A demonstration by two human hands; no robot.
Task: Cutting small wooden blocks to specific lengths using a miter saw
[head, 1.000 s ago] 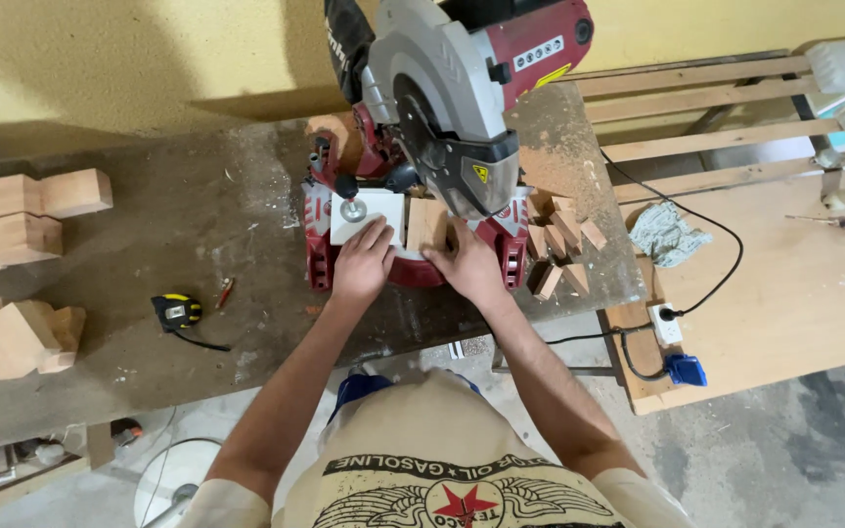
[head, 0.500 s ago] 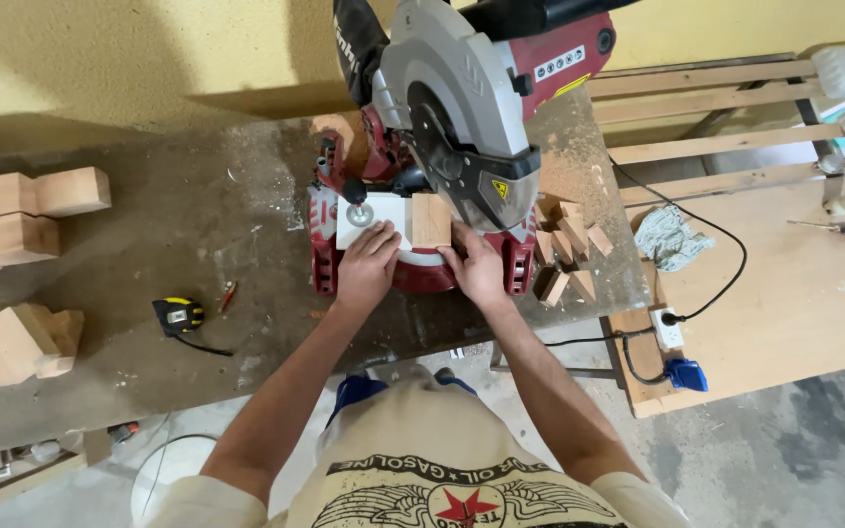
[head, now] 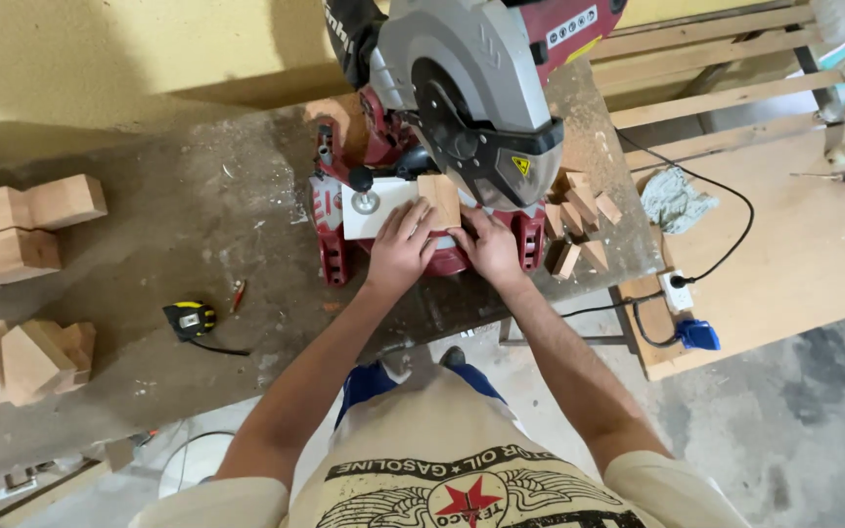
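Soft, even daylight fills the scene, bright and without harsh glare. The saw throws a broad shadow onto the yellow wall behind it. Focus is sharp centrally, and straight lines bow slightly towards the edges.

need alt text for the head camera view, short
Seen from above, a person's left hand and right hand press a small wood block onto a red mitre saw on a dusty workbench, with a tape measure nearby.
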